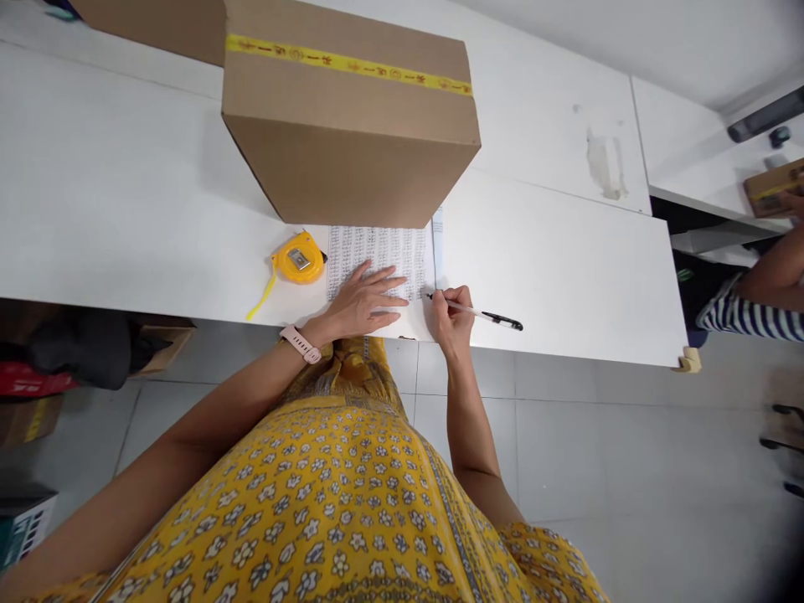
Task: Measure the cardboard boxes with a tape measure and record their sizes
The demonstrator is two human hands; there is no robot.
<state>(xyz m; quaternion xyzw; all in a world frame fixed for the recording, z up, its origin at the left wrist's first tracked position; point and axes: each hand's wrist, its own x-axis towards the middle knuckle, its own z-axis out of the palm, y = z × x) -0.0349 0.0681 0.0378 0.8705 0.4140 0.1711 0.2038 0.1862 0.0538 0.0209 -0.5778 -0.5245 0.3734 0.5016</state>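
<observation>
My left hand point(368, 303) lies flat with its fingers spread on a sheet of paper point(370, 247) covered in columns of writing. In my right hand point(453, 318) is a pen point(498, 319) with a black cap end, its tip at the sheet's lower right edge. A yellow tape measure point(300, 258) rests left of the paper, a short length of its yellow strap or tape trailing toward the table edge. Behind the sheet stands a closed cardboard box point(352, 159) sealed with yellow printed tape, hiding the paper's far end. A narrow pale strip of paper point(438, 243) shows beside the sheet.
The white table point(553, 268) has a corner guard point(689, 360) at its right front. Another cardboard box point(157, 29) stands at the back left. At the far right, a person in a striped sleeve point(754, 318) has a hand at a small box point(770, 191).
</observation>
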